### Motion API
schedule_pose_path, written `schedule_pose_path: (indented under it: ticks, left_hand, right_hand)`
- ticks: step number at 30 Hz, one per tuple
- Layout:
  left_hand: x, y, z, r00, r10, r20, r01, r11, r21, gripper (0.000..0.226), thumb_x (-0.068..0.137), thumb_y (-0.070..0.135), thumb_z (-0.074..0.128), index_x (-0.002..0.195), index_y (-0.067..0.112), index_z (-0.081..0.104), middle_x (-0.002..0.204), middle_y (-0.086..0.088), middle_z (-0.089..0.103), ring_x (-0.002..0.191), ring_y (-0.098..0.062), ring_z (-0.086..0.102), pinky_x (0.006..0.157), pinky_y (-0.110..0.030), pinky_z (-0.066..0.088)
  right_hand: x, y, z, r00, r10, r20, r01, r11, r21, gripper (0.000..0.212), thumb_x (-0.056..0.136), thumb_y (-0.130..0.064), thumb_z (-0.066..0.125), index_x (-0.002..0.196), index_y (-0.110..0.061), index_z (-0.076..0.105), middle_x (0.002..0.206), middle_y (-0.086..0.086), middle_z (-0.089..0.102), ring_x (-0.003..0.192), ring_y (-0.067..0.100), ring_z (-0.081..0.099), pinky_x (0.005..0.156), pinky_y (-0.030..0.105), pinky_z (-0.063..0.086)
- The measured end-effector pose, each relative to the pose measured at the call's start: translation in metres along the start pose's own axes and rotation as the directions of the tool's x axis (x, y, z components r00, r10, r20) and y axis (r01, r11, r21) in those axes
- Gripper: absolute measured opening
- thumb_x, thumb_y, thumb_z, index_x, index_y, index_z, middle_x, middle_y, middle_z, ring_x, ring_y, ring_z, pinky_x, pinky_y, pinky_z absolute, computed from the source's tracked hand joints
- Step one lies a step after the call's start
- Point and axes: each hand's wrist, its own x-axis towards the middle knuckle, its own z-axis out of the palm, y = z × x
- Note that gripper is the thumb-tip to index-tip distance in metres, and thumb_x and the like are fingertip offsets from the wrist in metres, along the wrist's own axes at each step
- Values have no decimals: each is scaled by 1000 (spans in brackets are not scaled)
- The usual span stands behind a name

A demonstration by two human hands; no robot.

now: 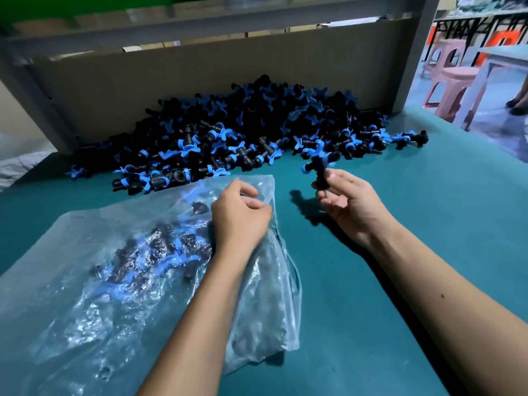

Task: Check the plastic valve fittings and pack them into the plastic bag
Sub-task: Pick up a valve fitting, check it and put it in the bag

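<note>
Right hand [343,200] lifted just right of the clear crinkled plastic bag [120,270], grip pinched on one black plastic valve fitting with a blue wing handle [317,167]. Left hand [240,215] at the bag's upper right edge, fingers curled and pinching the film at its mouth.

Best done slowly here — turn the held fitting between the fingertips, check the handle sits square and the barrel ends look whole, then carry it left and drop it in. Worth keeping the left grip raised so the mouth gapes and the film does not fold over the opening.

Behind the bag, against a brown cardboard wall [177,72], the loose heap of black and blue fittings [251,130] on the teal bench [400,252].

Hard to make out — fittings already bagged show only as dark and blue blurs through glare; count unclear. Held fitting blurred, lower end hidden by fingers. Bag's near corner cut off at the frame edge.
</note>
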Motion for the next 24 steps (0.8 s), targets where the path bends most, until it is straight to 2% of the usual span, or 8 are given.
schedule_pose_path:
  ticks: [4,8,11,15,17,19,21,24]
  left_hand:
    - [8,13,-21,997,13,-78,-37,948,-316,14,81,4,77,81,16,71,62,9,63,54,-1,53,54,-17,46]
    - [10,26,-37,979,97,-178,-157,917,-368,7,81,0,74,82,6,73,69,3,67,61,-5,55,62,-19,48]
    - [11,37,-41,953,200,-227,-271,897,-350,9,81,-3,73,79,5,70,71,0,67,64,-9,57,64,-23,50]
    - [8,43,-37,905,337,-258,-402,876,-267,14,79,-2,72,75,11,69,69,4,67,63,-7,60,63,-23,50]
    - [7,41,-30,899,347,-267,-412,877,-248,15,78,-1,71,73,13,67,66,8,64,60,-3,57,61,-19,46]
    - [5,34,-23,915,307,-261,-370,897,-242,14,77,-1,71,73,13,68,63,9,63,57,-2,55,60,-19,46]
    - [1,25,-13,945,234,-227,-285,931,-227,15,78,1,72,73,15,68,62,9,63,55,-2,55,58,-21,47]
    - [-6,9,2,975,170,-142,-187,975,-117,14,79,6,71,72,18,67,60,9,63,53,-4,57,57,-23,48]
  right_hand:
    - [-5,6,3,985,-112,131,152,926,-346,21,72,-15,87,89,-20,76,84,1,69,65,14,54,59,24,44]
    - [-10,10,16,962,-131,240,256,742,-619,24,72,-18,89,91,-22,75,69,14,59,62,21,42,62,35,33]
    - [-17,16,38,926,-94,366,340,632,-697,24,77,-10,86,93,-25,74,61,7,56,57,16,45,62,31,38]
    - [-32,31,70,846,43,531,279,813,-511,46,81,3,80,122,-15,68,104,5,76,90,20,72,80,41,59]
    - [-33,39,73,870,2,494,268,838,-475,36,84,1,78,118,-10,70,106,5,76,90,22,73,76,43,59]
    - [-27,43,67,949,-70,306,227,828,-513,16,89,-1,73,101,-12,75,91,11,78,77,23,74,70,39,58]
    - [-15,43,56,981,-166,98,192,805,-561,21,90,6,61,88,-11,74,80,13,76,67,24,74,66,37,57]
    - [8,37,43,937,-349,-34,202,618,-760,26,86,5,56,81,-16,70,76,1,75,69,14,75,68,32,60]
